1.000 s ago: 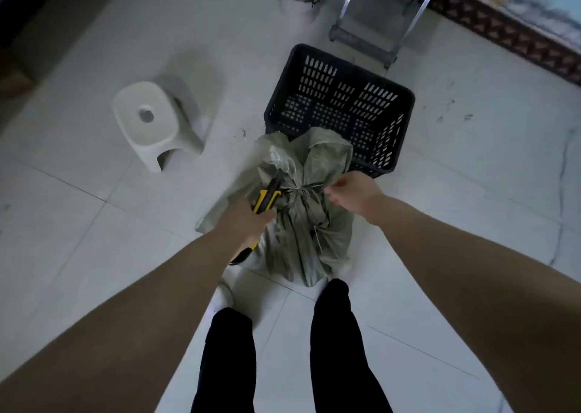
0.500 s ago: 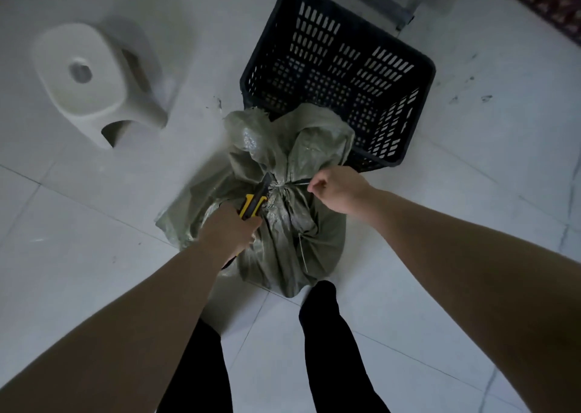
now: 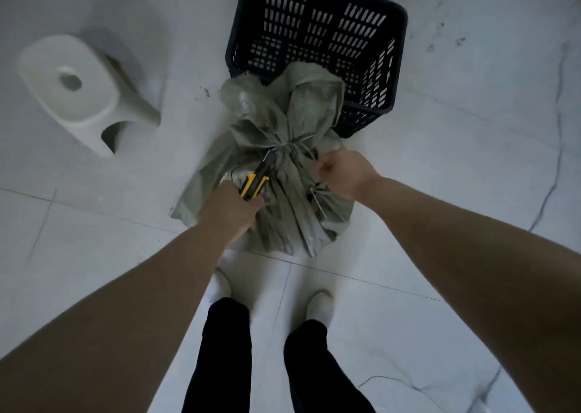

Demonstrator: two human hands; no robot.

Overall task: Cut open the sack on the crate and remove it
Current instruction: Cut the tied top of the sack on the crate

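Counts: one sack point(image 3: 289, 221), one crate point(image 3: 317, 29), one cutter point(image 3: 255, 180), one stool point(image 3: 78, 95), two hands, two shoes.
Crate: dark, slotted plastic, open side up, nothing visible inside it.
Sack: grey-green woven cloth, bunched and tied at the neck. It stands against the crate's near wall, and its loose top flap overlaps the crate's near rim. What lies under it is hidden.
Cord point(image 3: 303, 153): thin and pale, wound round the sack's neck just on the near side of the crate, with a strand running toward the right hand.
Left hand point(image 3: 231, 213): closed in a fist round the cutter's handle, knuckles against the sack cloth, on the near-left side of the crate.
Cutter: yellow-and-black handle with a dark front end. The tip points at the tied neck and reaches it or nearly so; contact cannot be told.
Right hand point(image 3: 342, 173): fingers curled tight, pinching the cord strand at the sack's right shoulder, just near of the crate's near-right corner.
Stool: white plastic with one round hole in the seat, well apart to the left of the crate.
Shoes: white, one point(image 3: 220, 283) and the other point(image 3: 321, 302), on the pale tiled floor point(image 3: 94, 255) on the near side of the crate, beyond the sack, under black trousers point(image 3: 226, 349).
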